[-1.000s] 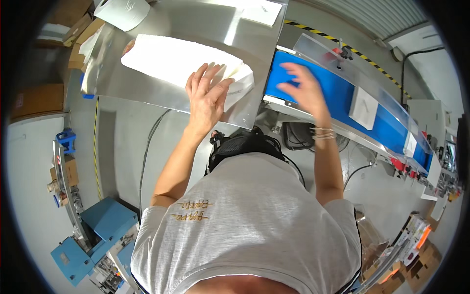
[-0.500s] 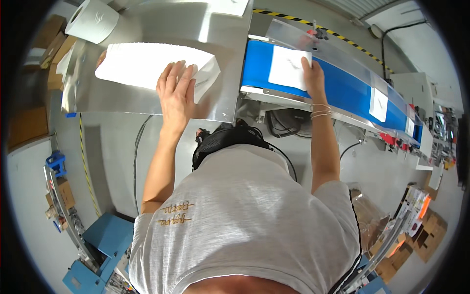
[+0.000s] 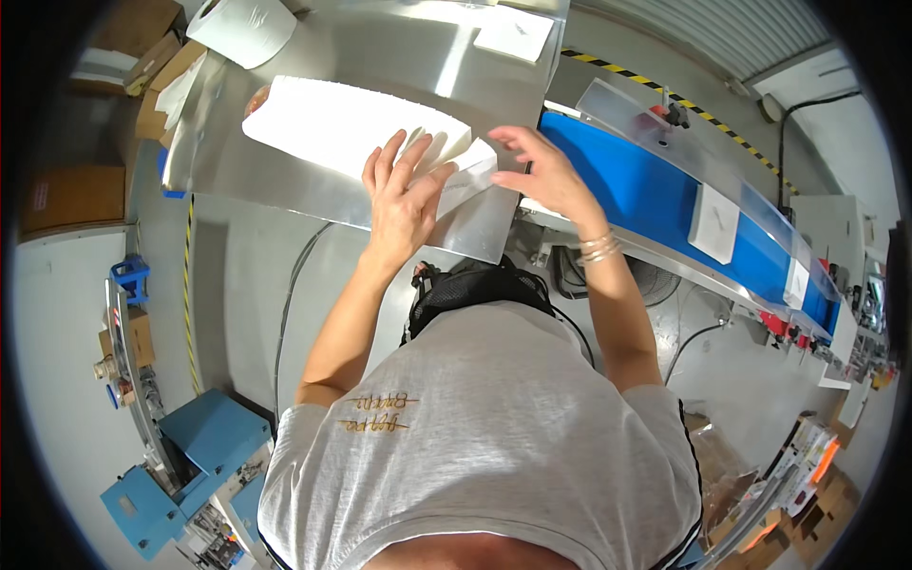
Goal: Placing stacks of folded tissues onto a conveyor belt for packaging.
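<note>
A long row of white flat packets stands packed face to face on the metal table, its near-right end leaning and fanned apart. My left hand rests on that end with its fingers spread over the packets' top edges. Beside the foremost packet, my right hand is open, with nothing between thumb and fingers. Its thumb tip is very close to the packet's edge; whether they touch I cannot tell. On the blue conveyor belt at the right lie a white packet and, farther along, another white packet.
A big white roll sits at the table's far left, and white sheets lie at its far edge. The metal table ends close to the conveyor. A clear guard runs along the belt's far side. Cardboard boxes stand at the left.
My right hand has let go of a packet on the belt and moved left to the row's end. The belt's packets have shifted along it, away from the table. My left hand stays on the row.
</note>
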Motion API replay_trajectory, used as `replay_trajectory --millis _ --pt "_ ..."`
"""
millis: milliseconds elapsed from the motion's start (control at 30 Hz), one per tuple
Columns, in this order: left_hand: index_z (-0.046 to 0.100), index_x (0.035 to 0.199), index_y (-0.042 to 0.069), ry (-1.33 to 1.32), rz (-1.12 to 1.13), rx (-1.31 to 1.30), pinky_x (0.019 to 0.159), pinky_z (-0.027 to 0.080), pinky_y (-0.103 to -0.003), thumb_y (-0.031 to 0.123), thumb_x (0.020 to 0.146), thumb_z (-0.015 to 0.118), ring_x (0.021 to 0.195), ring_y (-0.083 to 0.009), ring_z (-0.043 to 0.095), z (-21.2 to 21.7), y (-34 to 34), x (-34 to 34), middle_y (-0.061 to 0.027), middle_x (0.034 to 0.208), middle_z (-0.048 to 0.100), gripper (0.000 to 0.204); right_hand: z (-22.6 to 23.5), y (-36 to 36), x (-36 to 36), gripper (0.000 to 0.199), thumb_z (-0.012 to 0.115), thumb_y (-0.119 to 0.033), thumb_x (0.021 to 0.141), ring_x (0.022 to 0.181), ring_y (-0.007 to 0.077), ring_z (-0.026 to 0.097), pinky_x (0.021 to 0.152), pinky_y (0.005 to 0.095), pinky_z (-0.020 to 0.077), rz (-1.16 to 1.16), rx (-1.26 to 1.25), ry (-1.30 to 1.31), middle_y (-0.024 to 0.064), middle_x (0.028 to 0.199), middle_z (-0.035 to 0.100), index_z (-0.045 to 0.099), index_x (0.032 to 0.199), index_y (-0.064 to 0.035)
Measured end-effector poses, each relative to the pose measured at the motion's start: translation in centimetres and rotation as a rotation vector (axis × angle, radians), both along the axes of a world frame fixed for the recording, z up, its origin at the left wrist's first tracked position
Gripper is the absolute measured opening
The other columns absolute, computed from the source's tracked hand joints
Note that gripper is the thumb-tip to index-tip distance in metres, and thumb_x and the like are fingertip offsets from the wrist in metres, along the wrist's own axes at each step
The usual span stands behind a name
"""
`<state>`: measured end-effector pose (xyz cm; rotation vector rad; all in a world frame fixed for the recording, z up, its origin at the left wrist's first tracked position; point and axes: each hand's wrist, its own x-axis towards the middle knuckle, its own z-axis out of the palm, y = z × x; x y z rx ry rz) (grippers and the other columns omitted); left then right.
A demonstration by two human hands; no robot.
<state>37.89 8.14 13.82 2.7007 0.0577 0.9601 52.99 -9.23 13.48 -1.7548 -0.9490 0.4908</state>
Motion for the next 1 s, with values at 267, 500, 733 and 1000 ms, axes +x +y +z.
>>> replay_trajectory --millis 267,500,733,1000 --pt "0.065 0.114 0.013 0.038 0.069 -0.133 0.102 0.031 -0.047 0.009 0.081 0.066 0.126 -0.0372 0.039 1.0 0.4 0.7 -0.0141 0.133 0.048 0.032 -5.1 -2.4 2.0 0.027 0.06 -0.013 0.092 0.094 0.0089 0.055 0.083 0.0252 0.0467 -0.081 0.031 0.362 0.0027 0.103 0.06 0.052 0.115 -0.0021" --pt "0.067 0.11 0.012 0.037 0.052 -0.111 0.098 0.037 -0.044 0.005 0.08 0.067 0.121 -0.0332 0.046 0.1 1.4 0.7 -0.0095 0.126 0.055 0.03 -8.2 -15.0 8.0 0.042 0.061 -0.04 0.088 0.079 0.0278 0.057 0.073 0.0376 0.0466 -1.015 -0.43 -0.212 0.0148 0.086 0.06 0.057 0.102 -0.0014" --pt "0.07 0.103 0.012 0.005 0.012 -0.023 0.099 0.034 -0.046 0.0 0.074 0.067 0.119 -0.0331 0.046 0.2 1.4 0.7 -0.0083 0.123 0.055 0.031 -3.1 -8.9 5.0 0.047 0.077 -0.019 0.073 0.095 0.0297 0.059 0.081 0.0386 0.0486 -0.588 -0.273 -0.745 0.0145 0.114 0.059 0.058 0.114 -0.0066" --pt "0.07 0.103 0.011 0.083 -0.03 -0.047 0.102 0.027 -0.053 0.015 0.079 0.068 0.126 -0.0347 0.039 1.6 0.8 0.2 -0.0119 0.133 0.049 0.025 -2.3 1.8 1.7 0.04 0.069 -0.016 0.083 0.102 0.0171 0.057 0.089 0.0307 0.0456 0.193 0.012 -0.203 0.0048 0.114 0.058 0.054 0.119 -0.0067"
